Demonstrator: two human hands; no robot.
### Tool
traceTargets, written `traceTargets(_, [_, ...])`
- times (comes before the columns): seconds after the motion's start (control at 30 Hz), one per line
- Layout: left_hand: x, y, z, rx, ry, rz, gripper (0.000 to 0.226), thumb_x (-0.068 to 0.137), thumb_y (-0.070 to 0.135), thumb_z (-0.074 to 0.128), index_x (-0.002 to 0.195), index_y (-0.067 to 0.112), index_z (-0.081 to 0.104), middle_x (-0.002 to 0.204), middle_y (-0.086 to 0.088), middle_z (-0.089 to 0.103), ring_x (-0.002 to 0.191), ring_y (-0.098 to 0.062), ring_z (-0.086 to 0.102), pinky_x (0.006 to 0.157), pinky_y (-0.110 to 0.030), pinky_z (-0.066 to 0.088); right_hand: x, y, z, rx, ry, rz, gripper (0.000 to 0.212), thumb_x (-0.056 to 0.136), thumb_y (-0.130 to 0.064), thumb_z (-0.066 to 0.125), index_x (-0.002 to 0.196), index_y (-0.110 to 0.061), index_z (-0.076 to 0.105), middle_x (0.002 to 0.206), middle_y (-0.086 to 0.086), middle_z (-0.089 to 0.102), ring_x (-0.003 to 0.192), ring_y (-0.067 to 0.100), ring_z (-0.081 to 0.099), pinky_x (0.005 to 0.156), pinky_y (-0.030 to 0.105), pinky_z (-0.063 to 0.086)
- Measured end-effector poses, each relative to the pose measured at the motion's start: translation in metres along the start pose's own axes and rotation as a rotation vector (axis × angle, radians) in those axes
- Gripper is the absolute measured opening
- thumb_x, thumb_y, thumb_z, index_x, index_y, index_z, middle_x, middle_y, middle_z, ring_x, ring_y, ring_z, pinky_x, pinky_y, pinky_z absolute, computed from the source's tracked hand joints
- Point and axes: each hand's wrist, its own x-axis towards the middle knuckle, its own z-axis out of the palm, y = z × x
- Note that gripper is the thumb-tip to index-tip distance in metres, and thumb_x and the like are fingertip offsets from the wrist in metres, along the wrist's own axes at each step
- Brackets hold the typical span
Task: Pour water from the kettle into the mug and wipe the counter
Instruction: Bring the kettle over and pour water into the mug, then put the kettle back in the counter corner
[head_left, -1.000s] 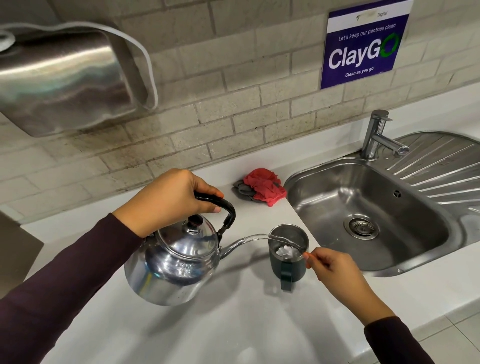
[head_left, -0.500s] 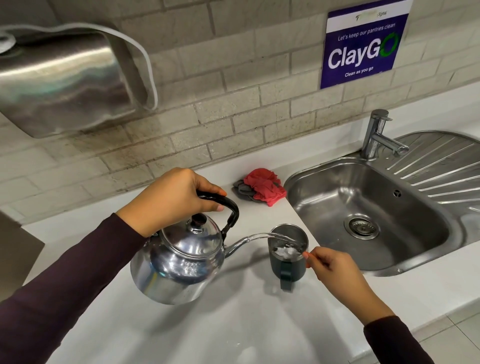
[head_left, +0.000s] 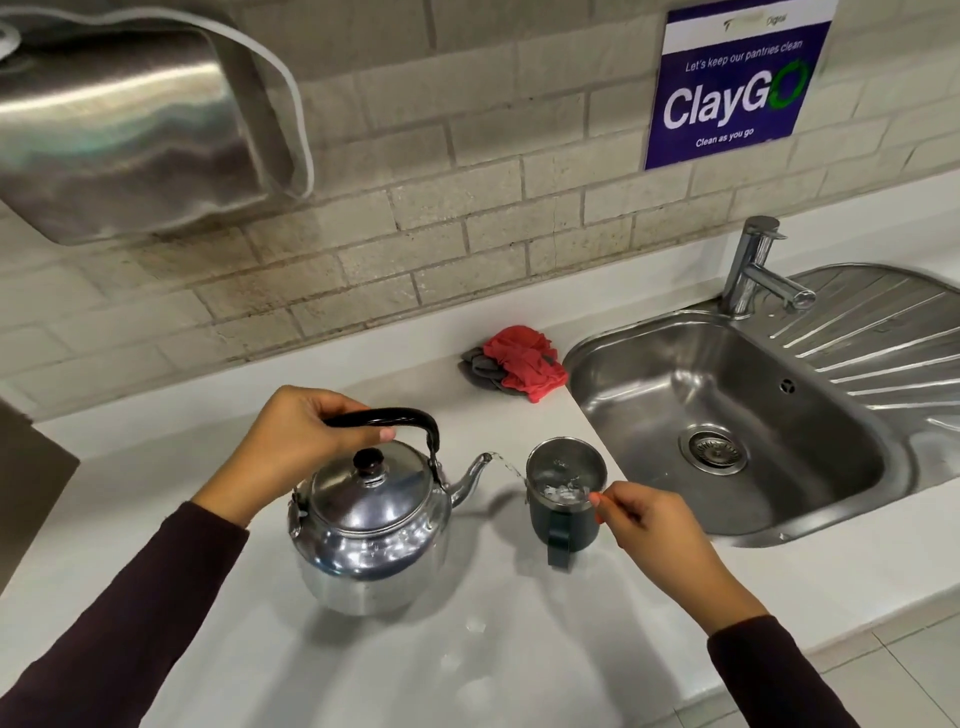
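A shiny steel kettle (head_left: 371, 540) hangs nearly upright just over the white counter (head_left: 519, 649), my left hand (head_left: 291, 447) closed around its black handle. A thin arc of water still runs from the spout, which is drawn back left of the dark green mug (head_left: 563, 493), and lands at the mug's left rim. The mug holds water, its handle facing me. My right hand (head_left: 649, 525) pinches the mug's right rim with thumb and fingertip. A crumpled red and grey cloth (head_left: 519, 366) lies behind the mug by the sink.
A steel sink (head_left: 727, 431) with tap (head_left: 753, 270) and drainboard fills the right side. A metal dispenser (head_left: 135, 119) juts from the brick wall at upper left. Small water drops (head_left: 475, 626) sit on the counter in front of the kettle. The counter edge runs lower right.
The kettle has tipped back toward upright and dropped lower, its spout pulling away left of the mug. The stream has thinned. My right hand stays on the rim.
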Motion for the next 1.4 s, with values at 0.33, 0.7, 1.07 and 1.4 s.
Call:
traceTargets(0.33, [-0.028, -0.056, 0.001, -0.258, 0.242, -0.208, 0.018, 0.059, 0.032, 0.084, 0.058, 0.018, 0.074, 0.031, 0.011, 0.044, 0.03, -0.004, 0.03, 0.032, -0.011, 0.024, 0.001, -0.015, 0.008, 0.038, -0.102, -0.077, 0.032, 0.087, -0.03, 0.06, 0.06, -0.014, 0.057, 0.047, 0.0, 0.044, 0.044, 0.009, 0.035, 0.049, 0.028, 0.033])
traceTargets(0.7, [-0.052, -0.094, -0.039, -0.351, 0.333, -0.18, 0.013, 0.064, 0.019, 0.083, 0.062, 0.016, 0.071, 0.034, 0.017, 0.054, 0.03, 0.005, 0.046, 0.035, -0.003, 0.031, 0.004, -0.068, 0.065, 0.034, -0.24, -0.224, 0.029, 0.088, -0.028, 0.06, 0.06, -0.019, 0.06, 0.045, 0.0, 0.046, 0.041, 0.008, 0.037, 0.046, 0.024, 0.034])
traceTargets(1.07, [-0.025, -0.176, -0.154, -0.274, 0.224, -0.211, 0.016, 0.065, 0.023, 0.084, 0.069, 0.012, 0.073, 0.045, 0.016, 0.064, 0.042, 0.007, 0.054, 0.043, -0.004, 0.039, 0.007, -0.135, 0.185, -0.004, -0.243, -0.118, 0.031, 0.088, -0.038, 0.054, 0.06, -0.026, 0.059, 0.05, 0.003, 0.051, 0.042, 0.008, 0.04, 0.046, 0.021, 0.033])
traceTargets(1.4, [0.026, -0.261, -0.252, -0.266, 0.308, -0.253, 0.025, 0.063, 0.039, 0.082, 0.064, 0.017, 0.072, 0.039, 0.016, 0.058, 0.034, 0.008, 0.048, 0.041, -0.003, 0.037, 0.024, -0.197, 0.282, -0.058, -0.316, -0.115, 0.032, 0.088, -0.039, 0.054, 0.06, -0.026, 0.058, 0.054, 0.012, 0.054, 0.043, 0.01, 0.038, 0.049, 0.026, 0.034])
